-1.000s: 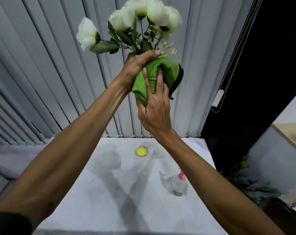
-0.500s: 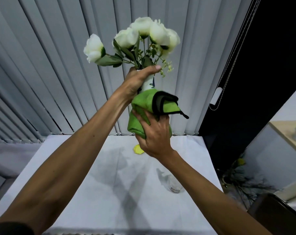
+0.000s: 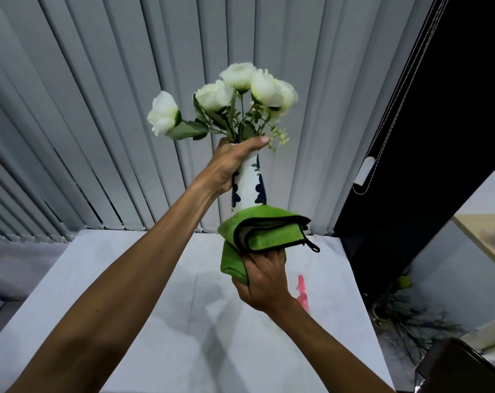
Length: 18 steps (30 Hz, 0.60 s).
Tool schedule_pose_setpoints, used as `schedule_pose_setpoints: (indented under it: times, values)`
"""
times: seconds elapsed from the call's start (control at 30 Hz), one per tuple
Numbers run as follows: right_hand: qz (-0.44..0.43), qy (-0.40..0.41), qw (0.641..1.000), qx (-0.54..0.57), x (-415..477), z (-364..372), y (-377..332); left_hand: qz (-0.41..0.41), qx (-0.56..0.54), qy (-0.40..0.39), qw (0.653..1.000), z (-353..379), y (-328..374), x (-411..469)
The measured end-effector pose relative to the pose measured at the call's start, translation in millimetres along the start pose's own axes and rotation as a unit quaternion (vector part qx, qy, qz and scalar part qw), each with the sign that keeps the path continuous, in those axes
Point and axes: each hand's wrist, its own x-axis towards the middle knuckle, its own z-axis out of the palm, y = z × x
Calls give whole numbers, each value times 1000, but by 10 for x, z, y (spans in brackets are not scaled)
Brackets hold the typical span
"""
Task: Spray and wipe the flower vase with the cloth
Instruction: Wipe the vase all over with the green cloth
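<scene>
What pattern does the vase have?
The vase is white with dark blue leaf-like marks; the head view shows it.

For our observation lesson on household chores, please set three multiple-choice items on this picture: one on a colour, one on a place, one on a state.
1. What colour are the flowers in the white-and-blue ceramic vase?
A. white
B. red
C. yellow

2. Where is the folded green cloth with black edging?
A. above the flowers
B. at the vase's lower part
C. far from the vase

3. What is the left hand doing?
A. hanging idle
B. held open, touching nothing
C. gripping the vase's neck

Answers:
1 A: every bloom is white.
2 B: the right hand holds the cloth there, below the left hand.
3 C: its thumb and fingers curl round the neck.
</scene>
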Motion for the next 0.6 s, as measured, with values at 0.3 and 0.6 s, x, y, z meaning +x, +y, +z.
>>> schedule_pose_setpoints:
  times: [0.3, 0.6]
  values:
    - [61, -46, 995, 64, -532, 54, 67, -2, -2, 9, 1000, -55, -16, -65]
    - [755, 107, 320, 562, 152, -171, 110, -26, -35, 2, 999, -55, -51, -97]
